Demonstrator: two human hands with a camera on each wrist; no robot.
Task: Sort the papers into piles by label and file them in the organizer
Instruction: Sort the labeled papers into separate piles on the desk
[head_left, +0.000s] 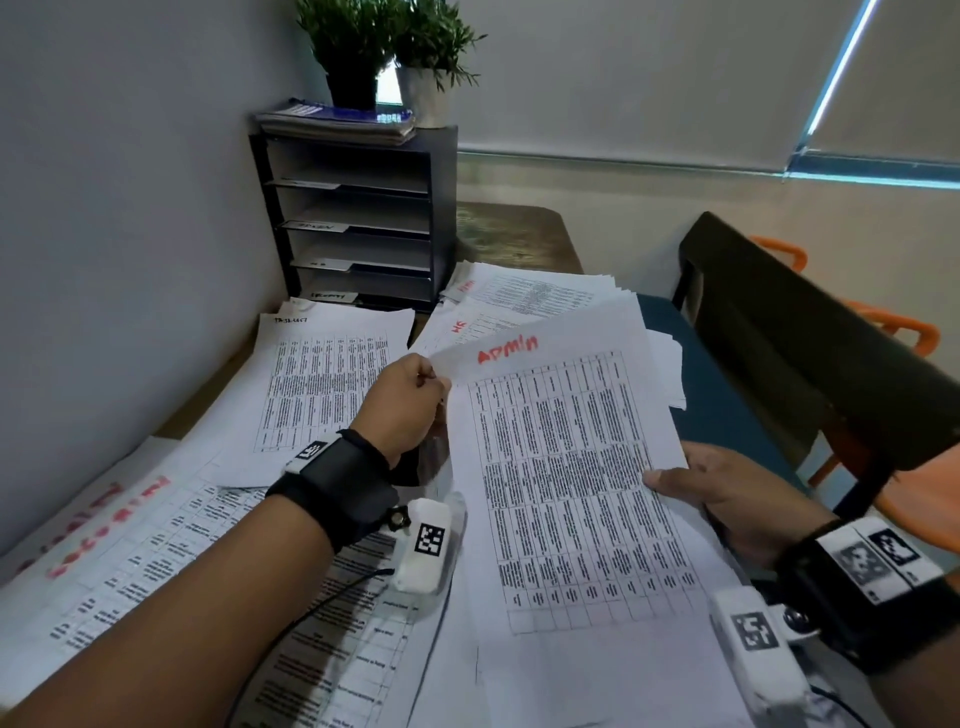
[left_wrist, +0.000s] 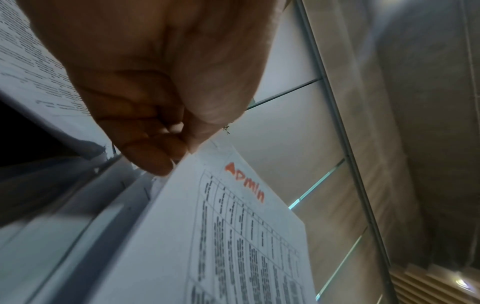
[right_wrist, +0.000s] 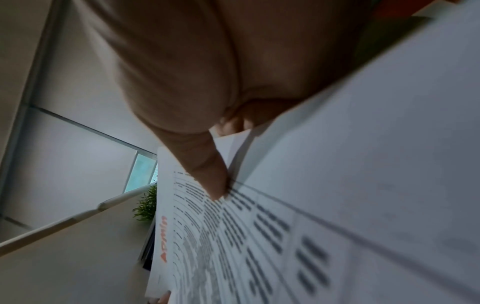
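Printed white sheets (head_left: 322, 379) cover the left side of the wooden desk (head_left: 519, 228), black slotted organizer (head_left: 358, 218) at its far left corner. My left hand (head_left: 402, 410) pinches the top-left corner of the white table-printed sheet marked ADMIN in red (head_left: 566, 467). My right hand (head_left: 722, 488) grips its right edge, thumb on top, sheet lifted off the desk.

"ADMIN" stands in red marker at the top of the lifted sheet (head_left: 561, 467), "HR" in red on a sheet (head_left: 470, 327) behind it, while the organizer (head_left: 358, 218) tabs and other headings are too blurred to read.
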